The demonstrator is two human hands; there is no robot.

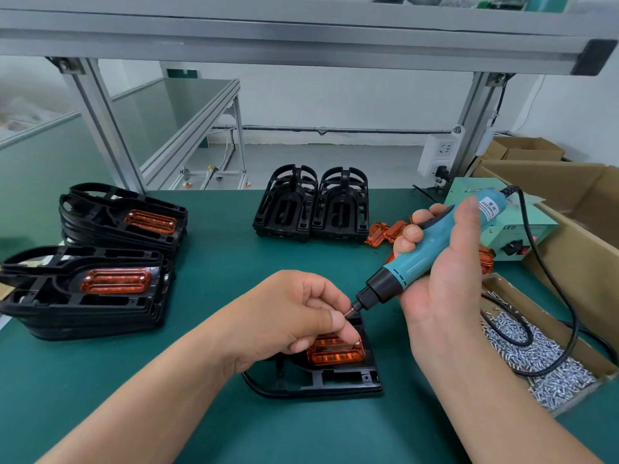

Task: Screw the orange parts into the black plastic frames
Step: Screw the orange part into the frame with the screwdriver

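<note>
Green mat — left hand pinches screw; orange part beneath.

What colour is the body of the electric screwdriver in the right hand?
Teal blue; the electric screwdriver has a black nose. Head view shows it best.

Bright, even light from above; wide-angle bending towards the edges.

The bench is lit softly and evenly, and only faint, short shadows are cast beneath the left hand, the right hand and the black frame. Small highlights are caught on the orange part and the screws. The aluminium beam is bowed and the post is slanted by the lens. The centre is rendered sharply; the far-left background is smeared.
</note>
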